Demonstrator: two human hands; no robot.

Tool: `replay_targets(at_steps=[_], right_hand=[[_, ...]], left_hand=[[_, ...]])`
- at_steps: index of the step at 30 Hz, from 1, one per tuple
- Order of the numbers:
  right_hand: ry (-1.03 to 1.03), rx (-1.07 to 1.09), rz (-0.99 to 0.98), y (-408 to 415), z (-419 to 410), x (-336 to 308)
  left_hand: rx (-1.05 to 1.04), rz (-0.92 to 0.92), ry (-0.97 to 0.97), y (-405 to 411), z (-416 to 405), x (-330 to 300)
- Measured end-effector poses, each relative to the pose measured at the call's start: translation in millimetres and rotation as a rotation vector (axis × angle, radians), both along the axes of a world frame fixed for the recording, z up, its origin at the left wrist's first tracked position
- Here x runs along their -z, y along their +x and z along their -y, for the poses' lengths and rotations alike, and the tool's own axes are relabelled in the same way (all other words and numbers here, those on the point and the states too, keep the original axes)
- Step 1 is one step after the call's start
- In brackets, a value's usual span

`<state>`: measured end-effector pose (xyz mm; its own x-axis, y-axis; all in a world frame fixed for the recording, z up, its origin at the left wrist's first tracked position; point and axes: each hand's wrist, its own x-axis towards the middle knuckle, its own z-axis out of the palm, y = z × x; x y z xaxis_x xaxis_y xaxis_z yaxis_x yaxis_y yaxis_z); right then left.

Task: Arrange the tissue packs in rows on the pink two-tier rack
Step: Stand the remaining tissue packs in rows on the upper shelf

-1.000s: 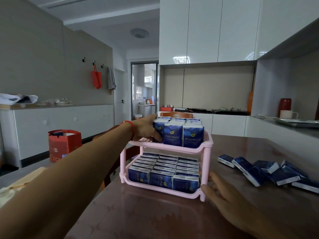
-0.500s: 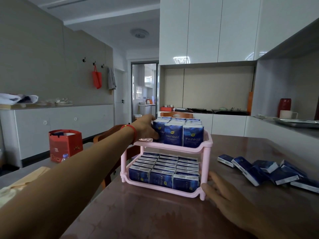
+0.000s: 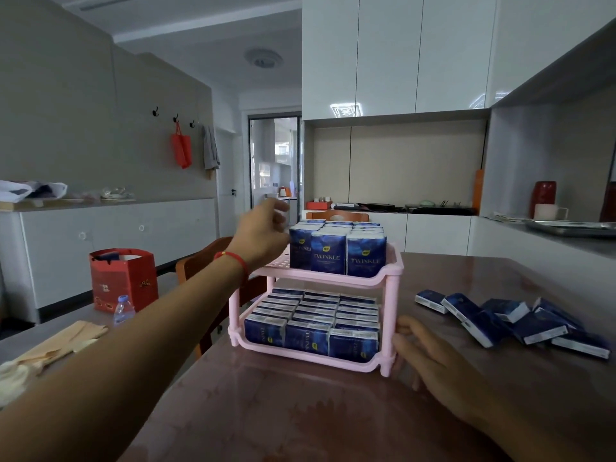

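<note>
The pink two-tier rack (image 3: 386, 276) stands on the brown table. Blue tissue packs (image 3: 330, 253) stand upright in rows on its upper tier, leaving a bare strip at the left. The lower tier is filled with rows of packs (image 3: 310, 335). My left hand (image 3: 261, 235) hovers by the upper tier's left side, just beside the leftmost pack, fingers loosely curled and holding nothing. My right hand (image 3: 430, 355) lies flat on the table, fingertips against the rack's right front leg. Several loose packs (image 3: 513, 321) lie in a heap to the right.
A wooden chair (image 3: 200, 261) stands left of the table behind the rack. Further left are a red gift bag (image 3: 123, 278), a water bottle (image 3: 123, 308) and a beige cloth (image 3: 56, 345). A metal tray (image 3: 573, 226) sits on the right counter.
My left hand has lifted off the upper tier's left packs and risen slightly, fingers curling. The right hand and rack have stayed put.
</note>
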<state>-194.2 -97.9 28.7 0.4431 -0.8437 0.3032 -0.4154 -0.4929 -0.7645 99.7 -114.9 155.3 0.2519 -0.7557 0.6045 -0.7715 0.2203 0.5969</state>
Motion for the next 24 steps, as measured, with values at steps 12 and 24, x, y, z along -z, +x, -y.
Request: replay_targets(at_steps=[12, 24], right_hand=[[-0.243, 0.747, -0.347, -92, 89, 26], [-0.175, 0.674, -0.499, -98, 107, 37]], left_hand=[[0.466, 0.094, -0.247, -161, -72, 98], [0.526, -0.211, 0.315, -213, -12, 163]])
